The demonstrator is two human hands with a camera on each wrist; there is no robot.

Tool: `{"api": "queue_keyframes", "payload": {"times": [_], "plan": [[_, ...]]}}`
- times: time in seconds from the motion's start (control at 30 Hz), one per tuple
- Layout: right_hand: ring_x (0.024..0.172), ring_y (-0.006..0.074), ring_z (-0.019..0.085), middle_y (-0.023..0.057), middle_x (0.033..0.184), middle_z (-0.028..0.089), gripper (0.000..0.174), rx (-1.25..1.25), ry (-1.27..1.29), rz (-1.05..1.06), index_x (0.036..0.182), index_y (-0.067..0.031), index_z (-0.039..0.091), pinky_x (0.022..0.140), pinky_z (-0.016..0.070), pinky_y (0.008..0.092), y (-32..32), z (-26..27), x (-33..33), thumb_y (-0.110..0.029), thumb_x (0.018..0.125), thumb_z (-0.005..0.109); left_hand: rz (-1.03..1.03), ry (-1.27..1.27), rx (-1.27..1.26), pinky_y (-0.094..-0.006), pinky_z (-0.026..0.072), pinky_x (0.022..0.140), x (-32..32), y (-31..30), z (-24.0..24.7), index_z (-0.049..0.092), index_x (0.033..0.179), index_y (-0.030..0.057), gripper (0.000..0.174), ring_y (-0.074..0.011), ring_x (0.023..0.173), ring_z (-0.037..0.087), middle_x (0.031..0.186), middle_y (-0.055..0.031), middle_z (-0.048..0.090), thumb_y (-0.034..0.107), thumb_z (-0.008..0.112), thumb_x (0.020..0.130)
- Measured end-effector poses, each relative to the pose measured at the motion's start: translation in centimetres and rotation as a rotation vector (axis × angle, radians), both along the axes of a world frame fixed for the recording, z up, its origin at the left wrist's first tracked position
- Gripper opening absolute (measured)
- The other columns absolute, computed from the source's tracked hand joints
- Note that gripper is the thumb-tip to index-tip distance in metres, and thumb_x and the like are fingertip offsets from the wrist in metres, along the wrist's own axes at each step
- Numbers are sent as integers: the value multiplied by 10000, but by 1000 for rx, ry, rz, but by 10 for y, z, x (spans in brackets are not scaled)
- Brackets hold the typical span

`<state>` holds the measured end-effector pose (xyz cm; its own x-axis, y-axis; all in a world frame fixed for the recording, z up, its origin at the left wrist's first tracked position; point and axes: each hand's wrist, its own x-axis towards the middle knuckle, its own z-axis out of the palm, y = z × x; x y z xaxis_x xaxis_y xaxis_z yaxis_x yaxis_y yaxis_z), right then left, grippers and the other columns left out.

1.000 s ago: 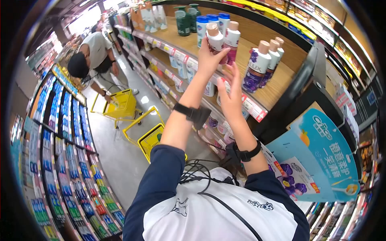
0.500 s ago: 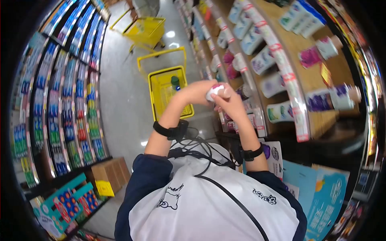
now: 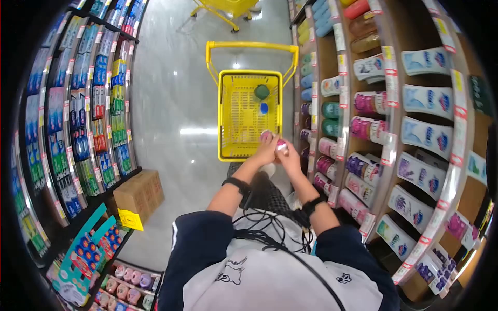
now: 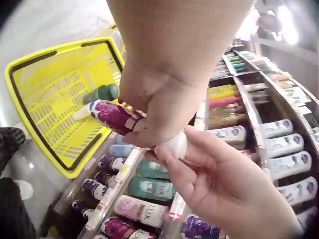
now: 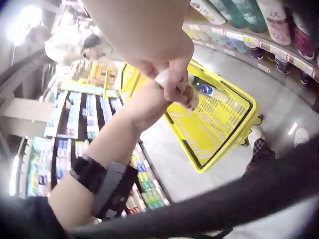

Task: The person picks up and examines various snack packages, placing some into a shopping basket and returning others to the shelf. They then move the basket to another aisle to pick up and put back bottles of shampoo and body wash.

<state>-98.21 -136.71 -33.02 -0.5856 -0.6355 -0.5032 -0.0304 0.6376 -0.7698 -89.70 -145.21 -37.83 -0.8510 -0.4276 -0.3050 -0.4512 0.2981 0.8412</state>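
Left hand [image 3: 265, 151] grips the bottle [image 4: 115, 115] round its body; right hand [image 3: 290, 158] pinches its white end. The bottle is held above the yellow basket [image 3: 223, 103], at its near right corner. Its long axis lies roughly level, far end pointing over the basket.

I see two baskets: near basket [image 3: 223, 119], far basket [image 3: 231, 5]. Three bottles: green bottle [image 3: 262, 92], blue-capped bottle [image 3: 264, 108], held bottle [image 4: 114, 115]. One box [image 3: 139, 194].
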Motion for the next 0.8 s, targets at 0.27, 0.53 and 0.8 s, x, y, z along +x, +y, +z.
{"api": "queue_keyframes", "payload": {"times": [0.27, 0.53, 0.8], "plan": [[652, 194, 620, 157, 826, 594, 497, 220, -194, -93, 1209, -84, 431, 559, 520, 282, -46, -157, -12, -64, 731, 566, 133, -29, 537, -360, 276, 986, 17, -17, -91, 352, 1235, -16, 550, -349, 1159, 368, 1205, -259, 406, 31, 490, 704], [769, 336, 576, 208, 889, 588, 460, 427, 137, -13, 1236, -102, 415, 683, 458, 400, -89, -196, -11, -151, 784, 482, 237, -362, 514, -360, 348, 927, 80, -31, -114, 449, 1165, -2, 438, -346, 1083, 449, 1139, -227, 485, 147, 514, 758], [905, 387, 523, 235, 1065, 514, 468, 495, 228, 177, 1229, -89, 413, 768, 429, 440, -100, -225, -21, -134, 776, 525, 309, -433, 507, -356, 377, 891, 91, -51, -100, 474, 1163, 39, 411, -344, 1037, 489, 1119, -211, 516, 176, 491, 776]]}}
